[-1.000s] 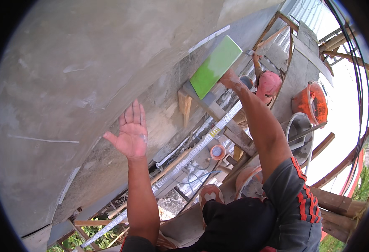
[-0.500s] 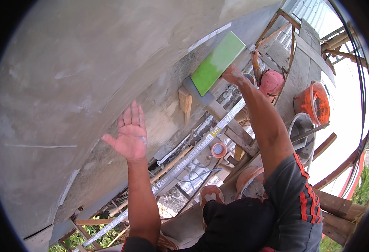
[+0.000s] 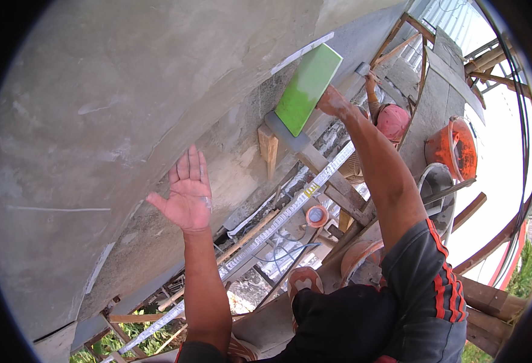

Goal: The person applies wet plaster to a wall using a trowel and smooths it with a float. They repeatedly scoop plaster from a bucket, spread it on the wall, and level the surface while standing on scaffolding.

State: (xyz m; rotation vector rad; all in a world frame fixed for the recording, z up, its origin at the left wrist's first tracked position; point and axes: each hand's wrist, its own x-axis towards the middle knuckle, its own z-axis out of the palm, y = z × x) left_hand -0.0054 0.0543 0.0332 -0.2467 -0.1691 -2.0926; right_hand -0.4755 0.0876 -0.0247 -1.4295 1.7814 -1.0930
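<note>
My right hand (image 3: 333, 103) grips a flat green rectangular board, probably a plastering float (image 3: 303, 88), from its right side; the hand's fingertips are mostly hidden behind it. The board is tilted near the grey plastered wall (image 3: 96, 121), above a grey plank on a wooden support (image 3: 268, 151). My left hand (image 3: 188, 196) is open, palm up with fingers apart and grey smears on it, close to the wall and holding nothing. A long whitish measuring bar (image 3: 314, 187) runs diagonally below both hands.
A co-worker in a pink cap (image 3: 392, 122) reaches up with a grey tool (image 3: 363, 69). An orange bucket (image 3: 450, 149), a grey tub (image 3: 435, 181) and a small orange pail (image 3: 316, 215) stand among scaffold timbers (image 3: 478, 320). Black cables (image 3: 520, 139) hang at the right.
My right hand and the green board have shifted slightly up and tilted more upright. The co-worker's hand with the tool has moved a little up. My left hand is nearly unchanged.
</note>
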